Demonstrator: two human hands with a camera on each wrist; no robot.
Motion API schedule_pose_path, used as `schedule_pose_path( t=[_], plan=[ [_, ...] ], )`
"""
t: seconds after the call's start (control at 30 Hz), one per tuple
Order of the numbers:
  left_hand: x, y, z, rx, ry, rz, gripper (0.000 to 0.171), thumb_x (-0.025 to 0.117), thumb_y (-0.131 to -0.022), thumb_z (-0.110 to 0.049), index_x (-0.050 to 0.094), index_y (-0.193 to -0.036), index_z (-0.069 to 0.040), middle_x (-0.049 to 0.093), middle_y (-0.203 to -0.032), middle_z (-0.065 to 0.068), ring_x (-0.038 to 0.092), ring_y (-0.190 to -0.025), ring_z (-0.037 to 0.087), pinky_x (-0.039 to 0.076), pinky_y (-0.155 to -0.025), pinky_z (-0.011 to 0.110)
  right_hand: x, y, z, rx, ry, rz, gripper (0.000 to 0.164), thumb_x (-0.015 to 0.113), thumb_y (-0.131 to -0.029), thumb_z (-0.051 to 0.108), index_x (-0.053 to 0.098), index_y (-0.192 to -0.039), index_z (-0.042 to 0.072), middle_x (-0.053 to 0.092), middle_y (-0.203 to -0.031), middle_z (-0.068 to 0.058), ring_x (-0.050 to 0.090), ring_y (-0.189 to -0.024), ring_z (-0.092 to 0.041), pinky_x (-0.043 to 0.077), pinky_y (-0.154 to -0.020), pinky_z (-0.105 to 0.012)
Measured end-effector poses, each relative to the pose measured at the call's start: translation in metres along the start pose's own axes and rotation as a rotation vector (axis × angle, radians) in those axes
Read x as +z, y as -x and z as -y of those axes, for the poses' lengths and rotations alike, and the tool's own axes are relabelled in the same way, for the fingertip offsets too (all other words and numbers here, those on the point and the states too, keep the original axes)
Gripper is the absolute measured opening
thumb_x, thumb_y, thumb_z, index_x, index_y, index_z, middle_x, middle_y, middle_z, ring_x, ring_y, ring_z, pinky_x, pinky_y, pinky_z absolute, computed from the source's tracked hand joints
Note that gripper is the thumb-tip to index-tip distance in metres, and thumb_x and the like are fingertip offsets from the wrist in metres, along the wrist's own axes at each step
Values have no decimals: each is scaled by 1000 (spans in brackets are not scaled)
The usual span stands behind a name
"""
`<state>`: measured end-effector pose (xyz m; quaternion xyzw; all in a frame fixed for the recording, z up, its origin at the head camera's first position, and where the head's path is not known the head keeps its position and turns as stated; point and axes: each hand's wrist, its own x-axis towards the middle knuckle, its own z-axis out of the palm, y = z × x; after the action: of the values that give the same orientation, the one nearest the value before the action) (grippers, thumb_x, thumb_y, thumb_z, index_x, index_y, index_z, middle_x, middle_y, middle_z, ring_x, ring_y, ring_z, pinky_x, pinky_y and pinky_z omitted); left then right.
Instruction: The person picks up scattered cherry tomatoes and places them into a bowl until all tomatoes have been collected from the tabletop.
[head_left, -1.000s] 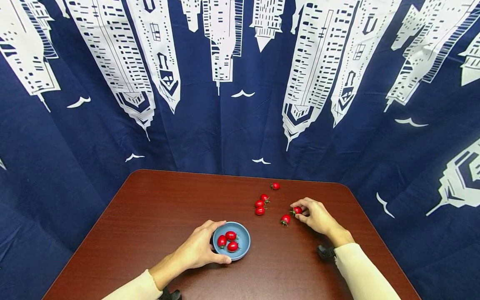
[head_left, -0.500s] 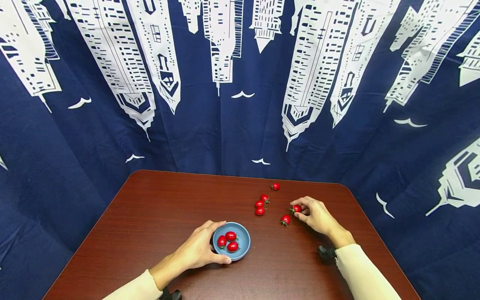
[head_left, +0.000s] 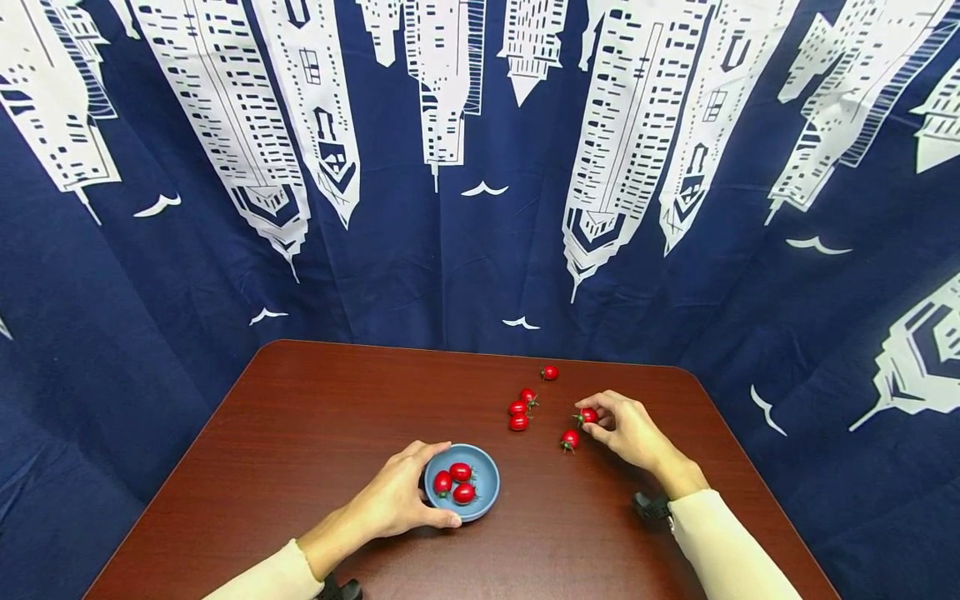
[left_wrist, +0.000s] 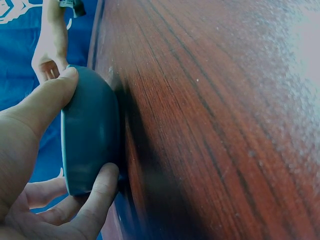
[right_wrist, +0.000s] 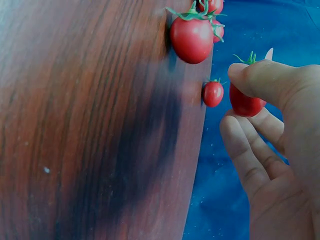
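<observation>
My left hand (head_left: 397, 496) grips a small blue bowl (head_left: 486, 479), thumb at the near side and fingers round the far side. In the left wrist view the bowl's outer wall (left_wrist: 92, 135) shows between thumb and fingers. Three red cherry tomatoes (head_left: 464, 493) with green stems lie inside it. To the right, my right hand (head_left: 633, 435) pinches another cherry tomato (right_wrist: 246, 104) between thumb and fingers, held up off the table. A loose cherry tomato (head_left: 570, 439) sits on the table just below and left of that hand.
Three cherry tomatoes (head_left: 518, 422) lie clustered beyond the bowl, and a single cherry tomato (head_left: 550, 372) is near the back edge. The brown wooden table (head_left: 330, 408) ends at a dark blue curtain (head_left: 405, 275) with white buildings. Both wrists wear black straps.
My right hand has raised its cherry tomato and shifted slightly to the left. The left hand and the bowl have stayed in place.
</observation>
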<state>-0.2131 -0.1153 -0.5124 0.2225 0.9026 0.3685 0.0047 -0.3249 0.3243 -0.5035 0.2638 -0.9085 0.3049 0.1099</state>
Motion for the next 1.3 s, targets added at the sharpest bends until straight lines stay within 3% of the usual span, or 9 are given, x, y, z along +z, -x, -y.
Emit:
schedule_pose_path(
  t=[0.33, 0.67, 0.87, 1.07, 1.3],
  plan=[
    [0, 1, 1, -1, 20, 2, 109, 113, -73, -43, 64, -162, -5, 72, -136, 10, 66, -120, 25, 64, -94, 26, 5, -6, 24, -67, 19, -8, 36, 93, -94, -5, 84, -127, 8, 80, -111, 0, 74, -94, -11, 70, -86, -30],
    [0, 0, 1, 28, 2, -15, 108, 113, -74, -43, 64, -161, -2, 73, -137, 10, 70, -121, 27, 64, -101, 32, 10, -12, 51, -176, 38, -11, 37, 94, -93, -3, 84, -127, 9, 80, -110, 1, 74, -91, -6, 71, -84, -32],
    [0, 1, 1, 22, 6, -14, 109, 113, -74, -43, 64, -161, -1, 73, -137, 11, 70, -121, 28, 65, -100, 32, 14, -13, 66, -233, 37, 0, 38, 95, -94, -1, 83, -127, 11, 81, -112, 0, 78, -91, -13, 71, -82, -39],
    [-1, 0, 0, 0, 46, -5, 108, 113, -74, -41, 64, -162, -4, 71, -135, 10, 66, -120, 26, 66, -91, 24, 16, -16, 79, -287, 28, 9, 37, 95, -94, -1, 83, -127, 11, 82, -117, -3, 79, -91, -17, 71, -80, -38],
    [-1, 1, 0, 2, 45, -7, 108, 114, -73, -40, 64, -162, -4, 72, -134, 10, 67, -120, 26, 64, -93, 24, 20, -15, 92, -282, 24, 52, 36, 95, -95, 1, 83, -128, 9, 82, -120, -4, 81, -92, -23, 70, -81, -36]
  ],
)
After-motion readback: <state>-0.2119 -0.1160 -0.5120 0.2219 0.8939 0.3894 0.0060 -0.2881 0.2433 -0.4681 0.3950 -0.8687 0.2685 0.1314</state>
